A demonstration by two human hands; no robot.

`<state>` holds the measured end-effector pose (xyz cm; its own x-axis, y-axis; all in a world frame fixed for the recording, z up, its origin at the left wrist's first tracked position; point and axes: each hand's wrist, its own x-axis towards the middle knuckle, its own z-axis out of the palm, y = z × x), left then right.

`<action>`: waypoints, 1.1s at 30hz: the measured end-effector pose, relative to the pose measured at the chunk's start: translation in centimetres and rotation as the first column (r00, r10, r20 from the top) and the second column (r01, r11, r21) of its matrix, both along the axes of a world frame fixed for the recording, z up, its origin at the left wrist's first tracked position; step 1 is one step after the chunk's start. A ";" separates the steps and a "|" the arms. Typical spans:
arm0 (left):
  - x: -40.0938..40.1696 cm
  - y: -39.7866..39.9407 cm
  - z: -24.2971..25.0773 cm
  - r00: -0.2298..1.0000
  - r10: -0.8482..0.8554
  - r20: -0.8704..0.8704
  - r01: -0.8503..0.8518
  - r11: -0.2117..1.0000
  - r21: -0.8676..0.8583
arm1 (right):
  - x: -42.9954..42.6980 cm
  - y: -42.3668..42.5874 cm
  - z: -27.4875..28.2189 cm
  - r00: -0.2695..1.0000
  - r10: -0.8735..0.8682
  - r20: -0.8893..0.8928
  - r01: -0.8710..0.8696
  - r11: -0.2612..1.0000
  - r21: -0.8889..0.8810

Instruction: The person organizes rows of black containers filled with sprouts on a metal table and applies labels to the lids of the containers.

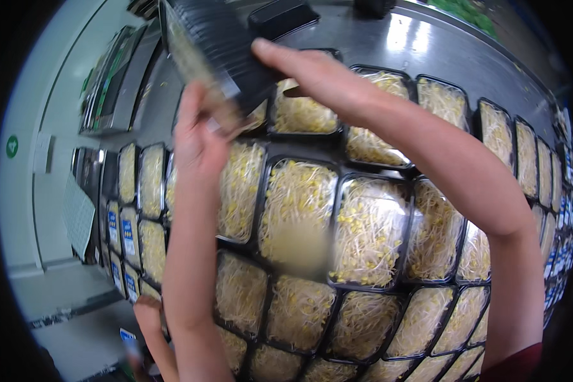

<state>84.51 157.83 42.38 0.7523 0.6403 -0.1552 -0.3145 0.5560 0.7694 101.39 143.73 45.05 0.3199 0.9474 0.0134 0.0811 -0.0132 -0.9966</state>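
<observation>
Both my hands are at a tilted black plastic tray [224, 43], blurred, with pale bean sprouts [191, 52] along its left side. My left hand [198, 129] grips its lower end, near a small white label on the base. The fingers of my right hand [301, 67] lie against its right side, the thumb up. Beneath my arms, rows of black trays packed with bean sprouts [298, 205] under clear film cover the steel table. Another such tray [372, 229] stands beside it. A blurred spot in mid-picture hides part of the sprouts.
A stack of empty-looking black trays [284, 19] stands at the back of the steel table [363, 38]. Metal equipment [114, 81] is at the left. Another person's hand [150, 310] reaches in at lower left, near trays with blue-and-white labels [128, 236]. Green material [463, 14] lies beyond the table.
</observation>
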 end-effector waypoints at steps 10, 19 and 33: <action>-12.0 22.2 -3.7 0.816 0.431 -0.386 -0.287 0.881 0.377 | 19.5 -4.1 -6.7 0.461 -0.569 0.681 0.495 0.802 0.335; -16.1 33.6 -6.9 0.414 0.841 -0.347 0.595 0.039 0.803 | 24.6 -2.9 -7.0 0.030 -0.556 0.831 0.555 0.700 0.449; -14.6 32.6 -8.1 0.346 0.733 -0.585 0.681 0.233 0.694 | 24.0 -4.2 -8.7 -0.205 -0.143 0.968 0.345 0.915 0.208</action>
